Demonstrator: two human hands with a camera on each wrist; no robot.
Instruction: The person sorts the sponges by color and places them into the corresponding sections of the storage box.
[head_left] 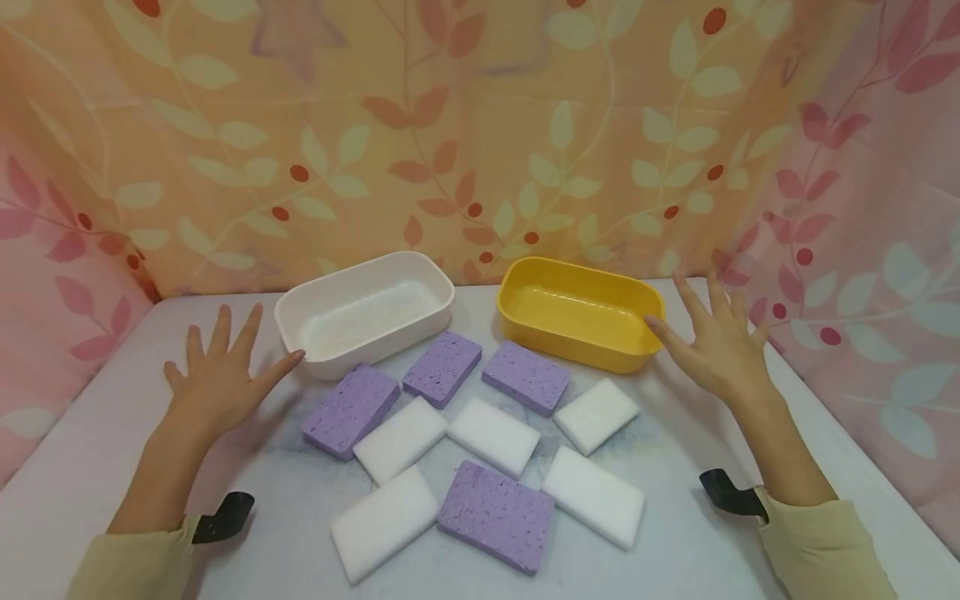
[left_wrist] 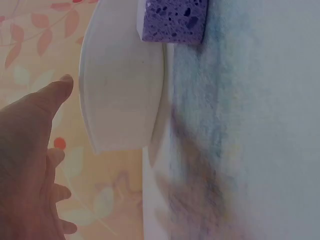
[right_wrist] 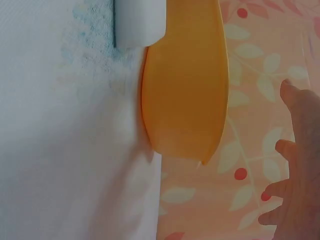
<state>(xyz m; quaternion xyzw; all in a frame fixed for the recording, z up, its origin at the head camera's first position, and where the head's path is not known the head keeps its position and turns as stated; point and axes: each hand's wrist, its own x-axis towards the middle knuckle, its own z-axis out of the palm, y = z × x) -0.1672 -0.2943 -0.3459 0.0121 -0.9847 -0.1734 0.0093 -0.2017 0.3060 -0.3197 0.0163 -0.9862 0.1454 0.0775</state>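
Note:
My left hand (head_left: 219, 383) is spread above the table, its thumb tip near the left end of a white tub (head_left: 375, 344). On the other side my right hand (head_left: 723, 350) also has its fingers apart, and its thumb overlaps the right rim of a yellow tub (head_left: 573, 346) in the head view. Neither hand holds anything. Between the arms lie several purple sponges, among them one at the front (head_left: 497, 517) and one by the white tub (head_left: 351, 410). Several white foam blocks (head_left: 384, 523) lie flat among them. Both tubs show bare insides.
A pale table (head_left: 675, 550) bears everything. Leaf-patterned cloth (head_left: 480, 125) hangs behind the tubs and down both sides. Black curved pieces (head_left: 225, 518) stick out from the cuffs at both wrists. In the right wrist view, a white block (right_wrist: 140, 22) overlaps the yellow tub.

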